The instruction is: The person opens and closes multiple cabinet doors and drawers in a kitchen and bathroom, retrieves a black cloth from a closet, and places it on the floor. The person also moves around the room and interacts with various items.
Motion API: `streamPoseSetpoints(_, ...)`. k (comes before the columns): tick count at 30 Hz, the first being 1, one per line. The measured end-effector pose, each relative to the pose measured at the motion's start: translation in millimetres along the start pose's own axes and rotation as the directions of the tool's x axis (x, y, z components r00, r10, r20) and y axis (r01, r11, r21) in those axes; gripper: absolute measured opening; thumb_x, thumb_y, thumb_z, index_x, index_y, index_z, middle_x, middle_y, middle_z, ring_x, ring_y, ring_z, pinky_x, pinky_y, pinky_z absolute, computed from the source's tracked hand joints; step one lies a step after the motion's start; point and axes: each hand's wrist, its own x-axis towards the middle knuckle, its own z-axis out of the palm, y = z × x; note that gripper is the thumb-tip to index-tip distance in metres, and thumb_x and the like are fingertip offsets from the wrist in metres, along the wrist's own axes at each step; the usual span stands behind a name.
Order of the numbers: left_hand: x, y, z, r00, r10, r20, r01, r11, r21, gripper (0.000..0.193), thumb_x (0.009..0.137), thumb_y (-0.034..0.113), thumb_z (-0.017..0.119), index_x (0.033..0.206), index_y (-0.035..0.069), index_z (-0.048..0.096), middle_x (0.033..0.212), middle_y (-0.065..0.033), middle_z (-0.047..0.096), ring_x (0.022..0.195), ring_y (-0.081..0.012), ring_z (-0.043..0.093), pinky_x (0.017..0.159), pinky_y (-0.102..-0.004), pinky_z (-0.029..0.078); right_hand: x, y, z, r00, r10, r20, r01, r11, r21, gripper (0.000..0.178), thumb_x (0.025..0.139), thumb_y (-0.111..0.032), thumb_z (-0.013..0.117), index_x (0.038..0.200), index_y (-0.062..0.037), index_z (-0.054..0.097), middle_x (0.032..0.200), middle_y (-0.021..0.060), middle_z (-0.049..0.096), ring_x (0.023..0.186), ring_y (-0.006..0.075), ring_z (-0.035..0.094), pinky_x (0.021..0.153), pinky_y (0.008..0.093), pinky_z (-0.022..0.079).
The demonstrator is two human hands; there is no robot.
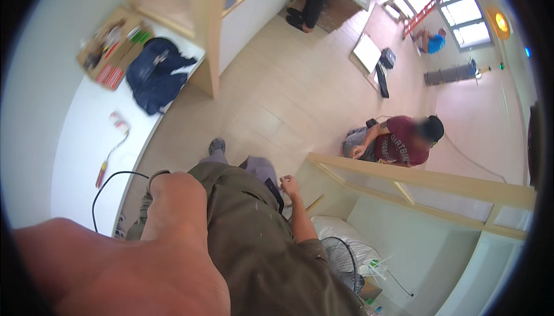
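Note:
My left hand (127, 270) is raised close to the camera at the lower left. Only its broad, blurred back and wrist show, and its fingers are out of sight. My right hand (289, 185) hangs low beside my grey trouser leg (259, 169), its fingers curled in. What it may hold is too small to make out. A thin black cable (107, 184) loops out from near my left elbow over the white counter (72, 160). On that counter lie a small paint roller (119, 122) with a red and yellow handle and a dark blue garment (154, 73).
A cardboard box (118, 45) of small items stands beyond the garment. At right, a wooden-framed partition (415, 183) separates me from a crouching person (404, 140). A wire-caged fan (340, 255) and white sack (334, 229) sit nearer. Farther off are an orange ladder (433, 4) and other people.

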Motion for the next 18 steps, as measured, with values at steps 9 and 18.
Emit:
streamPoseSetpoints(9, 131.7, -166.4, -247.6, 1.000, -0.003, -0.030, 0.010, 0.971, 0.238, 0.014, 0.085, 0.004, 0.064, 0.094, 0.005, 0.053, 0.088, -0.0025, 0.052, 0.088, -0.0144, 0.051, 0.075, -0.0293, 0.043, 147.2, -6.6, -122.7, 0.996, 0.089, -0.009, -0.087, 0.938, -0.335, 0.029, 0.088, -0.019, 0.058, 0.109, 0.0008, 0.064, 0.092, 0.0198, 0.069, 0.084, 0.0272, 0.069, 0.073, 0.0420, 0.054)
streamPoseSetpoints(18, 140.5, -322.6, -529.8, 0.680, -0.058, -0.731, 0.705, 0.325, 0.630, 0.014, 0.084, 0.006, 0.068, 0.091, 0.004, 0.056, 0.084, -0.0012, 0.054, 0.082, -0.0111, 0.051, 0.074, -0.0274, 0.044, 495.4, -489.3, -324.0, 0.564, -0.818, 0.110, 0.767, 0.470, -0.438, 0.020, 0.090, -0.017, 0.060, 0.086, 0.0013, 0.067, 0.081, 0.0217, 0.065, 0.074, 0.0389, 0.062, 0.069, 0.0469, 0.049)
